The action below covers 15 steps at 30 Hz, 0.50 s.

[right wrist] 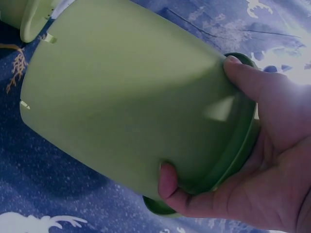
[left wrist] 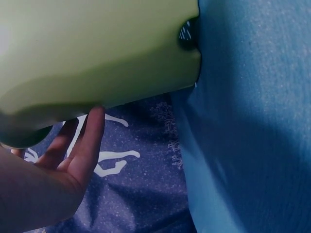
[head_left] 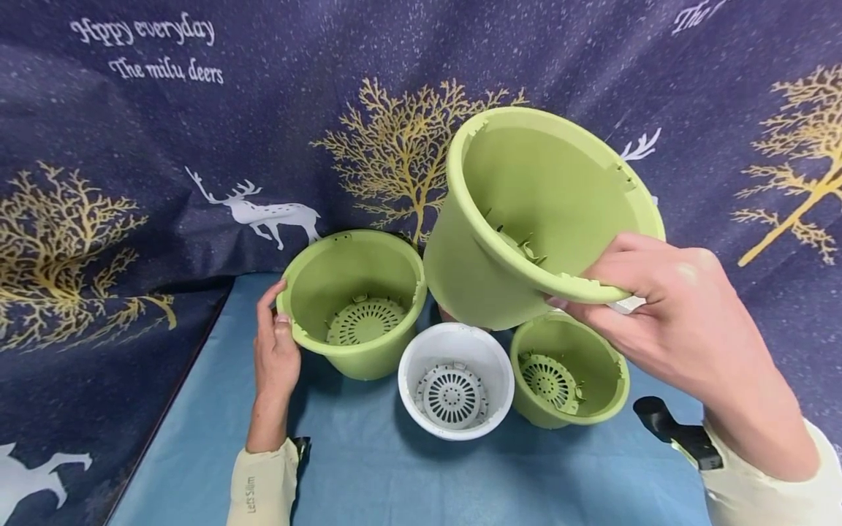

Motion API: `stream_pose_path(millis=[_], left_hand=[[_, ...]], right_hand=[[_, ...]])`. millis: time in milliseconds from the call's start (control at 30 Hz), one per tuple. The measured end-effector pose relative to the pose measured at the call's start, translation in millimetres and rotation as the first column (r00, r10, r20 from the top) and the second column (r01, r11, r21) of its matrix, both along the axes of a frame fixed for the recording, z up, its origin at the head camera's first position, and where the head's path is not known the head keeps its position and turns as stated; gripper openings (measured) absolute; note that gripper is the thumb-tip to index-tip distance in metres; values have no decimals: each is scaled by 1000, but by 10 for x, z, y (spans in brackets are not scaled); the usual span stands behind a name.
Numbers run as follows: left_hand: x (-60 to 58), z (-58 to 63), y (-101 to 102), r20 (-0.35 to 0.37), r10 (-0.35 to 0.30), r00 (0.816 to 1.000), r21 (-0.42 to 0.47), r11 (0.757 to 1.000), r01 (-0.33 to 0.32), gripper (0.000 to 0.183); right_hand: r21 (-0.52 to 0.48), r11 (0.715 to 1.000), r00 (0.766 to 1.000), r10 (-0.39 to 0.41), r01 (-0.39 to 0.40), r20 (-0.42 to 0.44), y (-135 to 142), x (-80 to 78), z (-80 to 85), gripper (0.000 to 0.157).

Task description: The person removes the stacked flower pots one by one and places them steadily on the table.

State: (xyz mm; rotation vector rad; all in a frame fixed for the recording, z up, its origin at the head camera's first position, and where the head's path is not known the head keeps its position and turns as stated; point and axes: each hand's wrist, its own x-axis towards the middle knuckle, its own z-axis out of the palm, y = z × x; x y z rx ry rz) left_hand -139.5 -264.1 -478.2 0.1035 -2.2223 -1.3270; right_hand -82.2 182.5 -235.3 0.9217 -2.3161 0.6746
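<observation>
My right hand (head_left: pixel 684 314) grips the rim of a large green plastic flowerpot (head_left: pixel 460 256), held tilted in the air with its mouth toward me. The right wrist view shows the thumb and a fingertip on this pot's outer wall (right wrist: pixel 121 97). On the left, a second large green flowerpot (head_left: pixel 368 365) stands upright, slotted base visible inside. My left hand (head_left: pixel 276 358) touches its left rim. In the left wrist view, the fingers (left wrist: pixel 92 141) extend fairly straight against its outer wall (left wrist: pixel 107 53).
A small white flowerpot (head_left: pixel 454 427) and a smaller green flowerpot (head_left: pixel 612 394) stand side by side on the blue cloth (head_left: pixel 395 482). Something pinkish, mostly hidden, sits behind the white pot. A dark blue patterned curtain (head_left: pixel 276 131) hangs behind the table.
</observation>
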Motion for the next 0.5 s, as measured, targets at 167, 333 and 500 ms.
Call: stream_pose_path(millis=[167, 333, 500], left_hand=[[3, 0, 9, -2, 7, 1000, 15, 1000, -7, 54], [-8, -19, -1, -8, 18, 1000, 17, 1000, -18, 54], [-12, -9, 7, -17, 13, 1000, 18, 1000, -13, 54]], right_hand=[[-2, 1000, 1000, -3, 3, -30, 93, 39, -31, 18], [-11, 1000, 999, -18, 17, -39, 161, 93, -44, 21], [-26, 998, 997, -51, 49, -64, 236, 132, -62, 22]])
